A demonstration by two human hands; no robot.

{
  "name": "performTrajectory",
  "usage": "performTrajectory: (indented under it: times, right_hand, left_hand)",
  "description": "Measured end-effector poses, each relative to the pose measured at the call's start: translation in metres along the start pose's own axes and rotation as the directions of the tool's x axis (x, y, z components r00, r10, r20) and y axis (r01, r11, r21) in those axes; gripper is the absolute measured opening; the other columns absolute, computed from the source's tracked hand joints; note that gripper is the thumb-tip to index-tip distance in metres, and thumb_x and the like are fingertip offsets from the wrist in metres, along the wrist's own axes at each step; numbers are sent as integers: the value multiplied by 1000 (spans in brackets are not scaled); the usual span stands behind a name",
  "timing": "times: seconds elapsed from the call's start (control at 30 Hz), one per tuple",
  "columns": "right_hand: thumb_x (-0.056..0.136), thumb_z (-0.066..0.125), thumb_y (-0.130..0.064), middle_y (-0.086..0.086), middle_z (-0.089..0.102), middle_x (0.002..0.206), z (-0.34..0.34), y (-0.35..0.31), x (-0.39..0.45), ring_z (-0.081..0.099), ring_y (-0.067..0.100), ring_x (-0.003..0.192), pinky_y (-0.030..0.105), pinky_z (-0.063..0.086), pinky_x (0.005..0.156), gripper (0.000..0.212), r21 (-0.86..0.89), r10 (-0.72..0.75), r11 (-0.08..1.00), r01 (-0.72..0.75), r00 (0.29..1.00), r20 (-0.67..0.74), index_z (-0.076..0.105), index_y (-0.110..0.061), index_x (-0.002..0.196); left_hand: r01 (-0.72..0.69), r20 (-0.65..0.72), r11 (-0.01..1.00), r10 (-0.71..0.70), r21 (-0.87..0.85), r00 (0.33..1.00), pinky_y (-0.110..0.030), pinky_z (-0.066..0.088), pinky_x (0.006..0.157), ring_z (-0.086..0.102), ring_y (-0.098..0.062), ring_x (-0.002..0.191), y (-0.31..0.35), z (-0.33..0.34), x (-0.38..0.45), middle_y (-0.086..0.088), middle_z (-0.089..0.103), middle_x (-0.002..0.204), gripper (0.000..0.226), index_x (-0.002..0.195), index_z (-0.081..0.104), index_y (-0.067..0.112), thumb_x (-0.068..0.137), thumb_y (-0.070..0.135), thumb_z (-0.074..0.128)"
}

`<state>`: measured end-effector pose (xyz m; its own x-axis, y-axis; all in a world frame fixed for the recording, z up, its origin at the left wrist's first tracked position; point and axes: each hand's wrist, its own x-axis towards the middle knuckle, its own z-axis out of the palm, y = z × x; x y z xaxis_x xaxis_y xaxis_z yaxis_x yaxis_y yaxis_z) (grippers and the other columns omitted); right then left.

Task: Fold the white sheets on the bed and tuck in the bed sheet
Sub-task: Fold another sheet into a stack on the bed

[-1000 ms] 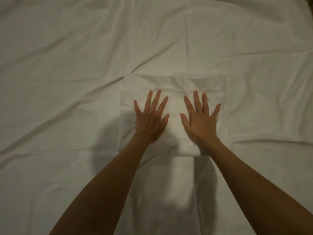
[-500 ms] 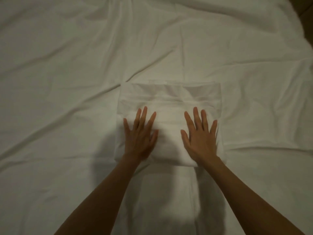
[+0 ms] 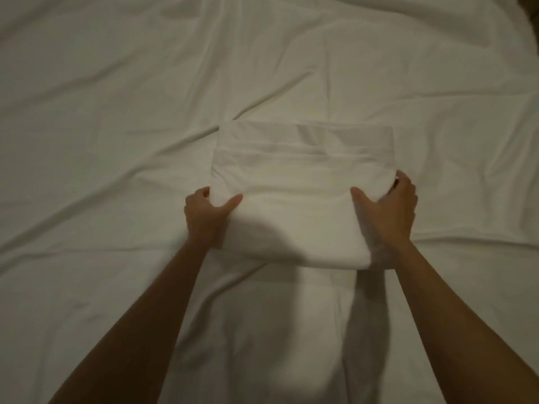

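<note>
Now my left hand (image 3: 207,214) grips the left edge of the folded sheet (image 3: 300,199) and my right hand (image 3: 390,212) grips its right edge, thumbs on top, fingers curled underneath. It sits between my hands on the wrinkled bed sheet (image 3: 116,112).

We cannot see the fingers of the left hand (image 3: 205,217) or the right hand (image 3: 390,211): they curl under the side edges of the folded white sheet (image 3: 294,205), only the thumbs lying on top. Both forearms run out of frame at the bottom edge. The bed sheet (image 3: 102,141) is cropped on every side.
</note>
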<state>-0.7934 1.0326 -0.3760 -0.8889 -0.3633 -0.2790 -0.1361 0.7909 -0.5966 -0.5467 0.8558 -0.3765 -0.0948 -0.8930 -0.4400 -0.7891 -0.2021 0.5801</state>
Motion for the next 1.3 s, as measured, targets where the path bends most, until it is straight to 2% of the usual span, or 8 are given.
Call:
performTrajectory:
  times: [0.13, 0.3, 0.43, 0.77, 0.97, 1.07, 1.2, 1.3]
  right_hand:
    - [68, 74, -51, 10, 55, 129, -17, -17, 10, 56, 27, 111, 33, 45, 90, 84, 174, 286, 934, -313, 944, 161, 46, -7, 133]
    - [73, 78, -40, 11, 50, 137, -39, -19, 13, 49, 30, 121, 34, 38, 94, 87, 284, 323, 827, -484, 824, 465, 39, 0, 140]
    - [72, 80, -33, 8, 62, 122, -62, -38, -11, 58, 27, 104, 35, 45, 91, 72, 353, 221, 841, -410, 856, 467, 53, -2, 130]
    - [72, 80, -38, 11, 69, 104, -160, -180, -119, 66, 29, 94, 42, 52, 90, 57, 472, -15, 854, -220, 895, 446, 65, -3, 114]
    - [76, 78, -33, 5, 68, 90, -211, -256, -197, 64, 21, 80, 28, 48, 62, 41, 472, -219, 881, -42, 847, 484, 63, -6, 103]
    - [78, 76, -32, 4, 67, 85, -222, -288, -239, 64, 20, 77, 27, 47, 58, 34, 466, -299, 884, 44, 818, 490, 62, -8, 98]
    - [79, 75, -31, 6, 67, 86, -215, -324, -303, 64, 22, 78, 28, 47, 58, 34, 451, -381, 882, 136, 767, 516, 62, -7, 100]
    - [81, 74, -30, 6, 66, 84, -198, -351, -361, 62, 22, 76, 28, 45, 56, 34, 447, -430, 875, 184, 718, 547, 61, -6, 101]
  left_hand:
    - [272, 293, 919, -186, -285, 938, -34, 45, 86, 55, -24, 101, 29, -10, 2, -10, 58, 122, 74, 133, 49, 1, 77, 40, 76]
    - [182, 302, 923, -77, -339, 950, -33, 44, 83, 56, -22, 96, 38, -18, -8, -10, 59, 123, 68, 135, 48, 5, 80, 37, 73]
    - [21, 217, 947, 52, -320, 975, -27, 42, 80, 56, -17, 97, 52, -56, -40, -2, 59, 114, 58, 130, 53, 11, 82, 38, 71]
    - [19, 137, 874, 54, -486, 989, -27, 48, 68, 62, -12, 83, 99, -255, -137, -4, 66, 103, 55, 121, 59, 11, 75, 35, 78]
    - [32, 90, 804, 27, -594, 996, -26, 52, 64, 67, -15, 85, 84, -359, -223, 3, 70, 91, 87, 101, 64, 17, 28, 55, 91]
    - [15, 41, 759, 15, -651, 999, -24, 51, 62, 65, -14, 84, 67, -401, -265, 5, 68, 91, 71, 108, 62, 16, 49, 44, 91]
    - [1, -37, 728, -37, -686, 999, -23, 52, 61, 68, -15, 84, 21, -459, -305, 3, 70, 94, 78, 96, 64, 20, 28, 49, 87]
    - [-7, -79, 710, -68, -704, 995, -22, 51, 61, 67, -14, 84, -22, -504, -327, 2, 70, 94, 59, 100, 64, 16, 53, 39, 91]
